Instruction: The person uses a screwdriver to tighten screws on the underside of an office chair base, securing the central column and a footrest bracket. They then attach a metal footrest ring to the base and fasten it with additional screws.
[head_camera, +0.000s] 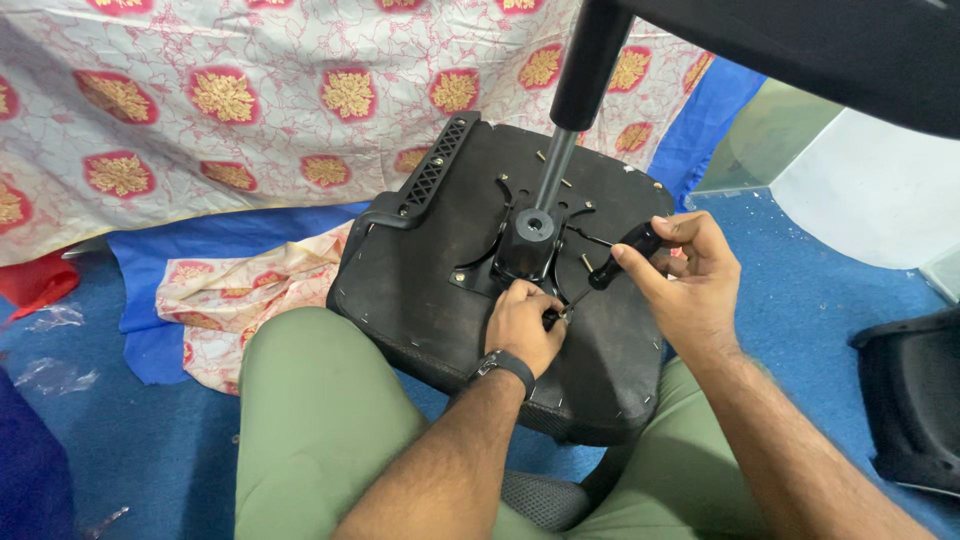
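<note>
Head view: right hand (690, 285) fingers wrapped around black-handled screwdriver (622, 254); left hand (522, 322) fingertips pinch its tip steady against upturned black chair-seat underside (420, 290), resting on lap.

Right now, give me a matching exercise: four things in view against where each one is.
Things:
1. screwdriver
2. left hand
3. gas-lift column
4. patterned cloth

Places:
a. stands up from the centre bracket of the seat underside
b. hangs behind the seat
c. gripped by the handle in the right hand
d. rests at the tool's tip, on the seat underside

Pairs: 1-c, 2-d, 3-a, 4-b
</note>
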